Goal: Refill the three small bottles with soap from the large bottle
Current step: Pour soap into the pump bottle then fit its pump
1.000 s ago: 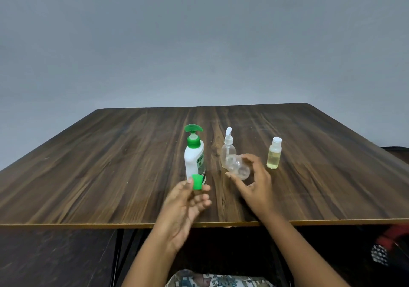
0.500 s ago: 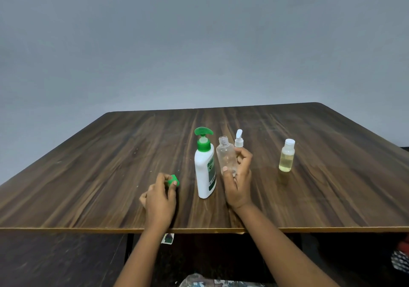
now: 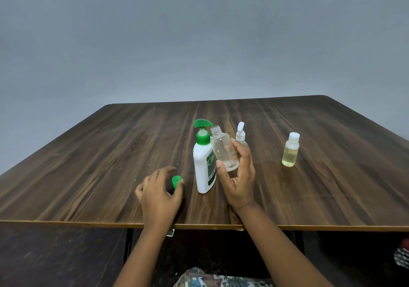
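A: Where is the bottle being filled?

B: The clear bottle [image 3: 223, 151] is in the right hand [image 3: 239, 182], lifted off the surface [image 3: 88, 165]. The thumb lies on its front and the fingers [image 3: 235, 143] curl round its back. Its neck is open and it tilts left, with the mouth just beside the green pump of the large bottle [image 3: 204, 165].

A: And the large bottle itself?

B: It stands upright on the surface, between the two hands, and neither hand grips it.

A: What is the left hand [image 3: 159, 194] doing?

B: It is low over the surface near the front edge, its fingers [image 3: 164, 170] arched and spread. The green cap [image 3: 176, 181] sits at the thumb tip, and the thumb seems to touch it. I cannot tell whether the hand grips the cap or merely hovers around it.

A: The other small bottles?

B: The spray bottle [image 3: 240, 135] stands behind the right hand, with its lower part hidden by the fingers. The yellow bottle [image 3: 290, 150] stands farther right, well apart, capped and holding pale liquid.
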Demonstrator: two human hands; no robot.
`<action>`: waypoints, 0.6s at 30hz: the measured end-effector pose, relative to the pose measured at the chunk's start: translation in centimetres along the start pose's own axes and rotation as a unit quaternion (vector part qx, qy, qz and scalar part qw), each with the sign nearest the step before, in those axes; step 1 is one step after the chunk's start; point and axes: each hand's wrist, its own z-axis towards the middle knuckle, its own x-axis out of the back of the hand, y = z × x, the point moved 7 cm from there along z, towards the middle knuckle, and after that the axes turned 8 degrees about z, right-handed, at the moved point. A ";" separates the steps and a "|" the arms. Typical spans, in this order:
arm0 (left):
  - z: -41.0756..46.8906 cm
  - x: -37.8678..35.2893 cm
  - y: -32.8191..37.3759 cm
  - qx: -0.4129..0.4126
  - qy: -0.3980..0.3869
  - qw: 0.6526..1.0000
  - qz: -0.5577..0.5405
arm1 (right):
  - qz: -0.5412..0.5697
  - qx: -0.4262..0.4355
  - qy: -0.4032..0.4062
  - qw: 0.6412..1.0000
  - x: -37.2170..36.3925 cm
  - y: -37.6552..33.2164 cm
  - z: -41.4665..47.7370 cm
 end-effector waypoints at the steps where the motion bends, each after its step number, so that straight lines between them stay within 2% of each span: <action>1: 0.1 0.5 0.4 -0.008 0.025 0.999 -0.021 | -0.001 -0.002 -0.001 1.000 0.0 0.1 0.0; 4: 1.0 2.5 3.4 -0.095 0.072 0.987 -0.106 | -0.010 -0.003 -0.003 1.000 -0.1 0.0 0.0; 7: 3.3 3.6 8.1 -0.213 0.040 0.969 -0.118 | -0.010 0.007 -0.001 1.000 -0.1 -0.2 0.1; 9: 4.7 3.2 10.1 -0.254 0.007 0.963 -0.090 | -0.010 0.011 0.008 1.000 0.0 -0.3 0.1; 13: 5.5 1.3 10.6 -0.257 -0.045 0.963 -0.069 | -0.004 0.034 0.025 0.999 0.4 -0.5 0.0; 18: 5.1 0.8 10.8 -0.247 -0.014 0.963 -0.109 | -0.004 0.066 0.031 0.997 0.5 -0.9 0.0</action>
